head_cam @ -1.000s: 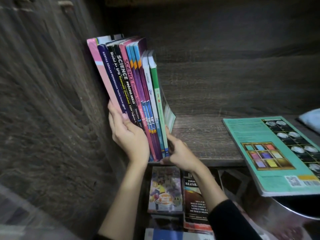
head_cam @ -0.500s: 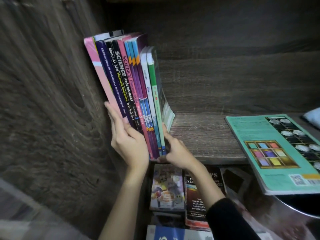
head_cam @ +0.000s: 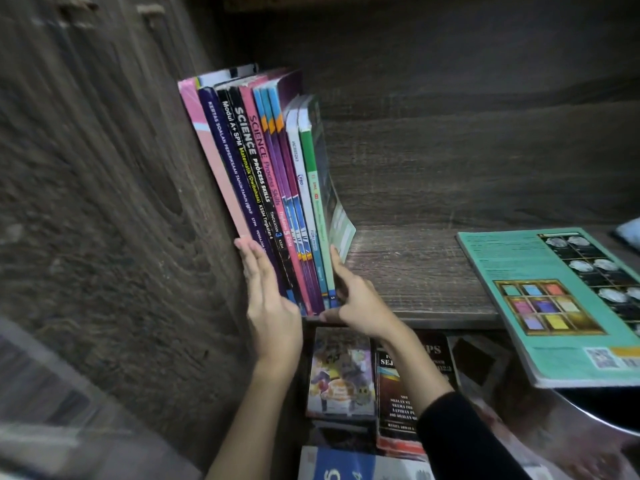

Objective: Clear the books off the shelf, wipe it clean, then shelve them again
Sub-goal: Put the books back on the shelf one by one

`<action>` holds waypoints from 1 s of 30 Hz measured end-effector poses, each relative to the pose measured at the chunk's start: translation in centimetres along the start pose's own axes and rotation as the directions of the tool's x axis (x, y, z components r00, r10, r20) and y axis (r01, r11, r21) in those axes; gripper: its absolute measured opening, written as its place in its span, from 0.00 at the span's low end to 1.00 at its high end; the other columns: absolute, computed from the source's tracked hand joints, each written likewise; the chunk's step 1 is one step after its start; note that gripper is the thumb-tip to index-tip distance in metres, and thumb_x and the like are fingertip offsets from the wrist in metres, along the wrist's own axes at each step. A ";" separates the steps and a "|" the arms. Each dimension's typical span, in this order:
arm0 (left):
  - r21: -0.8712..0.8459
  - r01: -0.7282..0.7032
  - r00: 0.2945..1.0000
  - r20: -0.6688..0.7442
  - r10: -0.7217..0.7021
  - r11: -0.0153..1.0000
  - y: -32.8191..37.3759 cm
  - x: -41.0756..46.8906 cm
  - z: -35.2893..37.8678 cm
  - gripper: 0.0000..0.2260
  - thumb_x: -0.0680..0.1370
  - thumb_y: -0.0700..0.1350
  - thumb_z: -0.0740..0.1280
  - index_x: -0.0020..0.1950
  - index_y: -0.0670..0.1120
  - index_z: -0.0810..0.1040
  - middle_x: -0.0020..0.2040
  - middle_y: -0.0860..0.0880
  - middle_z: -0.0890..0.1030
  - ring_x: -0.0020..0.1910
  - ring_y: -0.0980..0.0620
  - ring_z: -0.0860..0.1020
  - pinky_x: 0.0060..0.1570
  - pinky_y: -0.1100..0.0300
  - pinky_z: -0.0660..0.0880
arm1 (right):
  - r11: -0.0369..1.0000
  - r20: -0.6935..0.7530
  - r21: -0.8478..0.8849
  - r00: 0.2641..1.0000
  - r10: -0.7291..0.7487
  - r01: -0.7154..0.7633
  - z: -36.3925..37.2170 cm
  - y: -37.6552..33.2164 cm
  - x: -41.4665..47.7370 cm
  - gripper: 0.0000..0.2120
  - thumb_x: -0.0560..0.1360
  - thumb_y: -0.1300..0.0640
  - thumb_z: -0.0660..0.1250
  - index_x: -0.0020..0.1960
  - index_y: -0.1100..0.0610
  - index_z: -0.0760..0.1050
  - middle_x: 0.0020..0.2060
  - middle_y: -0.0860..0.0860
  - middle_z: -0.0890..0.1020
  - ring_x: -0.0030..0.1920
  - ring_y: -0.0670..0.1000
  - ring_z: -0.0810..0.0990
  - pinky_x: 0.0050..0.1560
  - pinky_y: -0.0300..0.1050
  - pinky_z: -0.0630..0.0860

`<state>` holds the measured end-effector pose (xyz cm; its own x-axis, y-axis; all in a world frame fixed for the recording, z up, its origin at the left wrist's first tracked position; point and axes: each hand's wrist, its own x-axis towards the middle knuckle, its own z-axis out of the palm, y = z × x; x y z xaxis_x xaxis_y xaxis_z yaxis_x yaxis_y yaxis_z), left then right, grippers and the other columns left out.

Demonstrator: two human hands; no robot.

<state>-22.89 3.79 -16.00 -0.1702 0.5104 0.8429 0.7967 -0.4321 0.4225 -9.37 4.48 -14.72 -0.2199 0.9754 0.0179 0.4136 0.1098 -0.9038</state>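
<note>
Upright textbooks [head_cam: 270, 188] at the left end of the shelf [head_cam: 415, 271], leaning on its side wall. The left hand [head_cam: 270, 306] lies flat, fingers straight, against the spines. The right hand [head_cam: 360, 303] grips the row's right end, thumb up the outer cover.

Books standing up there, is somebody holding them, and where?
Yes. The left hand presses flat on the books, low on their left side; the right hand grips their lower right end.

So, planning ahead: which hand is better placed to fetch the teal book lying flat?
Right hand, probably: it grips the right end of the book row, nearer the teal book. The left hand lies flat against the row's left spines, farther away.
</note>
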 end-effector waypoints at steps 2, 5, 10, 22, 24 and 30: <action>0.002 -0.024 1.000 -0.008 0.024 1.000 -0.3 -0.1 0.1 0.33 0.68 0.27 0.51 0.75 0.36 0.54 0.76 0.41 0.54 0.74 0.46 0.57 0.70 0.55 0.62 | 1.000 0.004 0.022 1.000 0.000 0.000 0.1 -0.1 -0.1 0.55 0.68 0.71 0.73 0.78 0.45 0.40 0.77 0.48 0.54 0.67 0.47 0.69 0.64 0.52 0.74; -0.014 -0.021 1.000 -0.019 0.021 1.000 -0.5 0.1 0.3 0.32 0.68 0.27 0.51 0.74 0.34 0.56 0.75 0.39 0.55 0.74 0.48 0.56 0.72 0.59 0.59 | 1.000 -0.003 0.000 1.000 -0.008 0.008 0.4 -0.1 0.0 0.54 0.68 0.70 0.73 0.78 0.48 0.40 0.77 0.47 0.53 0.67 0.43 0.65 0.66 0.38 0.68; 0.002 -0.013 1.000 -0.009 0.013 1.000 -1.0 0.1 0.5 0.35 0.66 0.23 0.55 0.74 0.33 0.57 0.75 0.37 0.56 0.74 0.45 0.58 0.68 0.48 0.64 | 0.998 -0.005 -0.066 1.000 -0.005 0.005 0.9 0.2 0.6 0.57 0.67 0.66 0.75 0.77 0.43 0.36 0.77 0.48 0.53 0.74 0.52 0.61 0.71 0.54 0.65; 0.111 -0.234 0.960 0.186 0.211 0.966 -1.0 0.6 0.4 0.31 0.80 0.43 0.51 0.76 0.48 0.34 0.76 0.53 0.34 0.76 0.52 0.38 0.74 0.56 0.43 | 0.987 -0.033 -0.159 0.999 -0.014 0.008 0.1 -1.0 0.0 0.43 0.73 0.66 0.67 0.79 0.51 0.46 0.69 0.50 0.71 0.56 0.45 0.75 0.50 0.26 0.69; 0.136 -0.242 0.961 0.170 0.218 0.961 -1.6 0.6 0.7 0.32 0.79 0.43 0.51 0.76 0.48 0.34 0.76 0.52 0.33 0.76 0.52 0.37 0.74 0.57 0.42 | 0.984 -0.040 -0.177 0.999 -0.012 0.005 0.0 -0.9 0.3 0.42 0.73 0.66 0.68 0.79 0.51 0.48 0.63 0.52 0.76 0.49 0.44 0.76 0.48 0.30 0.73; 0.163 -0.255 0.964 0.123 0.237 0.953 -1.7 0.7 1.3 0.33 0.78 0.42 0.53 0.77 0.47 0.35 0.77 0.53 0.35 0.76 0.53 0.38 0.74 0.57 0.41 | 0.961 -0.050 -0.273 0.998 0.028 -0.041 1.1 -0.8 0.5 0.52 0.72 0.63 0.69 0.77 0.47 0.32 0.73 0.56 0.65 0.66 0.55 0.72 0.66 0.53 0.70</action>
<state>-23.59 5.80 -16.53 0.0960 0.4808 0.8716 0.8971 -0.4211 0.1335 -10.74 4.67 -14.43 -0.1635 0.9864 0.0143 0.6477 0.1183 -0.7526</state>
